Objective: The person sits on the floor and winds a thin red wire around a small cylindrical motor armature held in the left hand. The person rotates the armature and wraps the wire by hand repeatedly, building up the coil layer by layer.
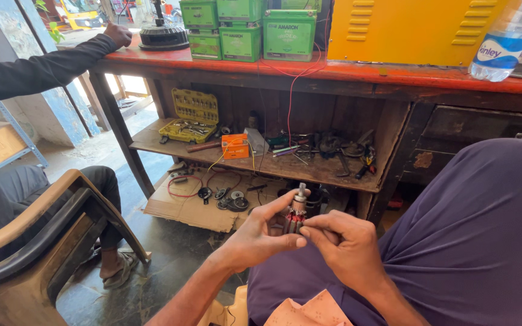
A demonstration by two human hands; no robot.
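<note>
So we've got a small motor armature (297, 212) held up over our lap, just in front of the lower workbench shelf (309, 172). Our left hand (260, 235) is wrapped around its wound body from the side, thumb and fingers closed on it, while our right hand (344, 241) pinches in at the lower part with the fingertips closed on the windings or something tiny there, can't really tell which. The steel shaft with its grey collar pokes straight up out of the grip. Looks like a dense, stiff little thing, heavier than its size suggests, and the shaft is probably slick, so the laminated core is the sensible place to hold; the reddish copper windings look like the delicate bit we wouldn't squeeze hard. Over on the shelf sit an orange box (235, 146) and a yellow socket set (192, 116), green batteries (289, 34) up top, and another person's hand (118, 34) resting on the bench edge.
</note>
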